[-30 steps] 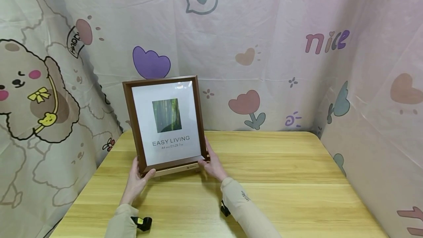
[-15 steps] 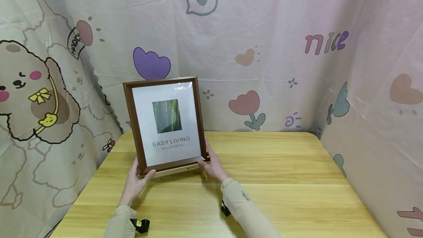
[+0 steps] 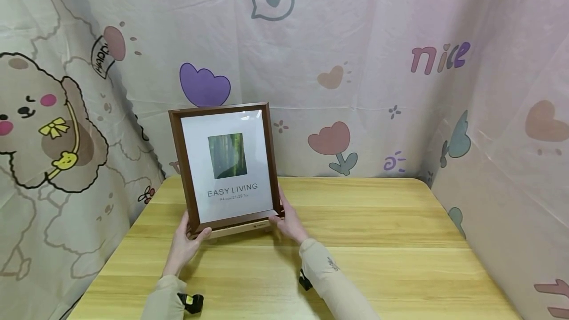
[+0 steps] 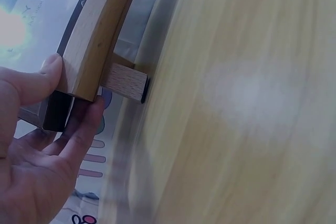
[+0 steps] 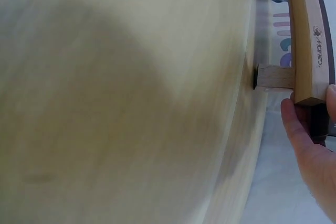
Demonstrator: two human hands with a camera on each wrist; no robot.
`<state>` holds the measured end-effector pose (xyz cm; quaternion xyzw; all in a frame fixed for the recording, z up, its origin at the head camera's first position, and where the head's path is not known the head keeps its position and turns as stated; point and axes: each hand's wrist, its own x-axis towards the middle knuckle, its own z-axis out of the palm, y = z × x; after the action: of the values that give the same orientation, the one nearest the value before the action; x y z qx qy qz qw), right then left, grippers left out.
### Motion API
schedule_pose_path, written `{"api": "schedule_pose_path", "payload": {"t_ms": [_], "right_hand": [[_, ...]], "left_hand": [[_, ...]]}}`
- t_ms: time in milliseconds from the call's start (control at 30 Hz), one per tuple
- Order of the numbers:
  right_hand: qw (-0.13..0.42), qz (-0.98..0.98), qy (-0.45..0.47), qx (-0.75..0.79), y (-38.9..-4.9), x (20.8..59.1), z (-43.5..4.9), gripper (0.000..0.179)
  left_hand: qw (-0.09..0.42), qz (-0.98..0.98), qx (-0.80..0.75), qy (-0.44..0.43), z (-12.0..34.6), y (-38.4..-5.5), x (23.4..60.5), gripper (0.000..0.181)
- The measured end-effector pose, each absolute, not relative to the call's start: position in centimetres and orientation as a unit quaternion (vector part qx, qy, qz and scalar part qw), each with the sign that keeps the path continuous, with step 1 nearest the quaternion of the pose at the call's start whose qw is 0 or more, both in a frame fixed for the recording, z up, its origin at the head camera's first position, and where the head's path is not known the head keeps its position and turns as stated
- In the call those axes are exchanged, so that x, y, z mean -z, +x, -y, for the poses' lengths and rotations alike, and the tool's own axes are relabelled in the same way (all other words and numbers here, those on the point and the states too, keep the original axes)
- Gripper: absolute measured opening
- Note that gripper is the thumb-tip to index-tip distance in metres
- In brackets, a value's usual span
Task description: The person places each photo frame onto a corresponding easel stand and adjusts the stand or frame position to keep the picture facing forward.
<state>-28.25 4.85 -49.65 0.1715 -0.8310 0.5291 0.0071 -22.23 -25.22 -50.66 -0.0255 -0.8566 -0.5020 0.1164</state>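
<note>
A brown wooden picture frame (image 3: 179, 157) stands tilted back on a light wooden easel, left of the table's middle. Behind its glass is a white sheet (image 3: 231, 201) printed "EASY LIVING" with a small forest picture. My left hand (image 3: 183, 246) grips the lower left corner, thumb in front and fingers behind. At the lower right corner my right hand (image 3: 291, 223) holds on in the same way. The easel's ledge (image 5: 314, 45) runs under the frame, and a short leg (image 4: 126, 81) meets the table below it. Most of the easel is hidden behind the frame.
The wood-grain table (image 3: 378, 241) extends to the right of the frame. A printed cloth (image 3: 382, 23) hangs behind it and along both sides. A black wrist camera (image 3: 193, 302) sits at my left cuff.
The picture frame and easel have shifted slightly to the right, and both hands have moved along with them. My grip on the two lower corners looks the same.
</note>
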Motion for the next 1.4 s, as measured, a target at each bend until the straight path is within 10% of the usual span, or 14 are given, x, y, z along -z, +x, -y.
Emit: {"api": "schedule_pose_path", "payload": {"t_ms": [1400], "right_hand": [[0.011,0.831,0.148,-0.537,-28.3,49.8,-8.4,0.102]], "left_hand": [[0.103,0.849,0.517,-0.037,21.9,-23.6,50.8,0.095]]}}
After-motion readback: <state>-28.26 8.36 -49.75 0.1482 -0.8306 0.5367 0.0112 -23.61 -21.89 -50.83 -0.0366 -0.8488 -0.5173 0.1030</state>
